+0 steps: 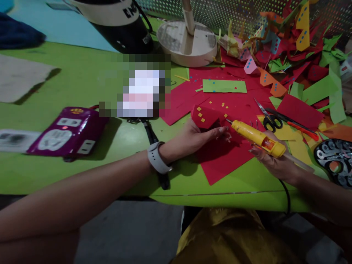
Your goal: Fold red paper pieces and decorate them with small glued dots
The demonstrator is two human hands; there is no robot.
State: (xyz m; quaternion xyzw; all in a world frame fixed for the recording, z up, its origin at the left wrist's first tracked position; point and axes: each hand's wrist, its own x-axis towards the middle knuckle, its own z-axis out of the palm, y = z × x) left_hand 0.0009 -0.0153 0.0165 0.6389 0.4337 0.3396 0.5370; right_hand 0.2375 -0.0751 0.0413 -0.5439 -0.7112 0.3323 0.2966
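My left hand is closed on a folded piece of red paper that carries small yellow squares. In my right hand is a yellow hot glue gun, its nozzle pointing left toward the red paper and a clear glue stick sticking out of its back end. Thin strands lie by my left fingertips. Under both hands spreads a larger red sheet, with loose yellow squares on it. A green paper strip with blue and red dots lies beyond.
Black-handled scissors and an orange cutter lie right of the glue gun. Cut paper pieces heap at the back right. A white lamp base, a black-and-white cup, a blurred-out bright screen and a purple power strip stand leftward.
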